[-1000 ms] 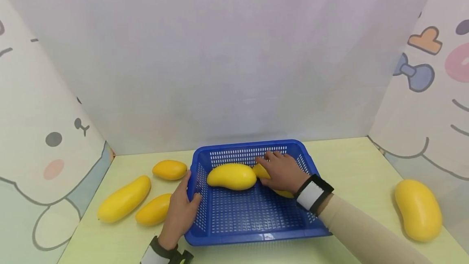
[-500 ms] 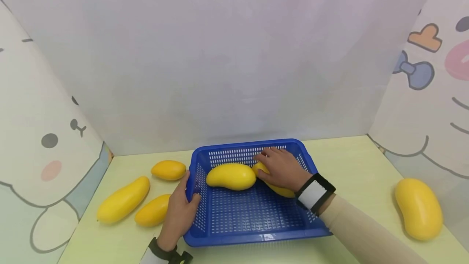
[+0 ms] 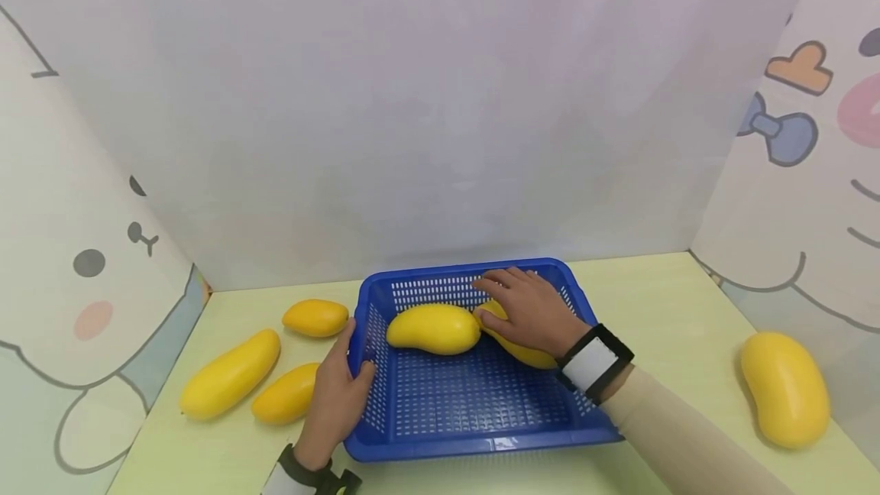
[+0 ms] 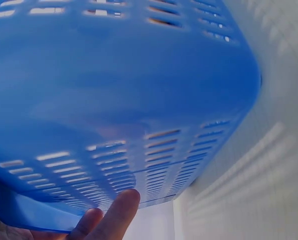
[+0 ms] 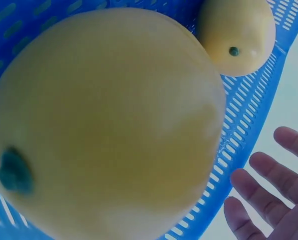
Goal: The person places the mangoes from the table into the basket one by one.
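Two yellow mangoes lie in a blue plastic basket [image 3: 474, 445]: one at the left [image 3: 435, 329], the other [image 3: 525, 354] at the right, partly hidden under my right hand [image 3: 532, 312]. That hand's fingers [image 5: 273, 175] are straight and spread, apart from the large near mango [image 5: 109, 125] in the right wrist view. My left hand [image 3: 337, 392] grips the basket's left rim, thumb on the inner side and fingers outside. In the left wrist view, those fingers [image 4: 120, 210] lie against the slotted wall [image 4: 129, 90].
Left of the basket, a long yellow mango [image 3: 231, 375] and two smaller orange-yellow mangoes [image 3: 316, 318] lie on the pale table [image 3: 646, 304]. A large mango [image 3: 785, 390] lies at the far right. A pale curtain [image 3: 440, 113] and printed side panels surround the table.
My right hand has lifted slightly and its fingers have straightened off the right mango, which now shows more. My left hand keeps its hold on the rim.
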The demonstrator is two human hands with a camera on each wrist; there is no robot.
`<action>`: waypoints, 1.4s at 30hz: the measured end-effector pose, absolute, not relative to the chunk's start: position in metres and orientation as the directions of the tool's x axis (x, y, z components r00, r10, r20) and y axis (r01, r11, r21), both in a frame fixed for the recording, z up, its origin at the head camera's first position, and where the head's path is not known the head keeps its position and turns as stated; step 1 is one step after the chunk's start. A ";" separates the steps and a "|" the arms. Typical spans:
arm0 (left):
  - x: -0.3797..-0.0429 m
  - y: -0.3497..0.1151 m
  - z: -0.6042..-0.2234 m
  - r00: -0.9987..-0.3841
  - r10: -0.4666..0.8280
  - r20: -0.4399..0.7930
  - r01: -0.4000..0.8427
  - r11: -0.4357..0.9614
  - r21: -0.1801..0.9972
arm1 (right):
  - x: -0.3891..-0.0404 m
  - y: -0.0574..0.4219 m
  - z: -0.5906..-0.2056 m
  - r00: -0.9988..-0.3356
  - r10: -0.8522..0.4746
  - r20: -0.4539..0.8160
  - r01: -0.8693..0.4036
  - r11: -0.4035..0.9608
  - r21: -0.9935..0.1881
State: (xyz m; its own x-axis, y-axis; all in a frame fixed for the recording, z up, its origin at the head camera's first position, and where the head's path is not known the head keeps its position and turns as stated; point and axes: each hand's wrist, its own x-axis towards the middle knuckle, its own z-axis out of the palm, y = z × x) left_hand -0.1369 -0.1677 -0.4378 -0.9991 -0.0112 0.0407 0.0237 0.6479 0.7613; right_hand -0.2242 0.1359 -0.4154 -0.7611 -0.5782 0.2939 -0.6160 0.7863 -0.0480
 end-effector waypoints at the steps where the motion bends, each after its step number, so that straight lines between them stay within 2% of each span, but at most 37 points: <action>1: -0.137 -0.168 -0.438 -0.999 -0.013 0.035 0.018 0.649 0.760 | -0.225 0.136 -0.416 -0.758 -0.580 0.299 -0.618 0.785 -0.043; 12: -0.138 -0.169 -0.438 -0.999 -0.018 0.037 0.016 0.653 0.758 | -0.227 0.137 -0.414 -0.742 -0.582 0.332 -0.631 0.774 -0.052; 21: -0.137 -0.167 -0.437 -0.999 -0.028 0.028 0.004 0.651 0.759 | -0.225 0.143 -0.406 -0.695 -0.587 0.415 -0.668 0.740 -0.071; 34: -0.137 -0.164 -0.435 -0.999 -0.028 0.029 0.004 0.649 0.761 | -0.218 0.161 -0.389 -0.639 -0.509 0.577 -0.681 0.724 -0.115; 42: -0.135 -0.164 -0.433 -0.999 -0.040 0.011 -0.017 0.644 0.765 | -0.208 0.167 -0.385 -0.641 -0.476 0.602 -0.691 0.700 -0.182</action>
State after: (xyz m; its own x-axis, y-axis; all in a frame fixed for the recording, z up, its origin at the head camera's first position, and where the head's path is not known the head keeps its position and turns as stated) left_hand -0.1352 -0.1642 -0.4335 -0.9991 -0.0403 0.0112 -0.0174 0.6436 0.7652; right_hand -0.2083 0.1675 -0.3846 -0.6412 -0.4758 0.6021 -0.6906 0.6999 -0.1824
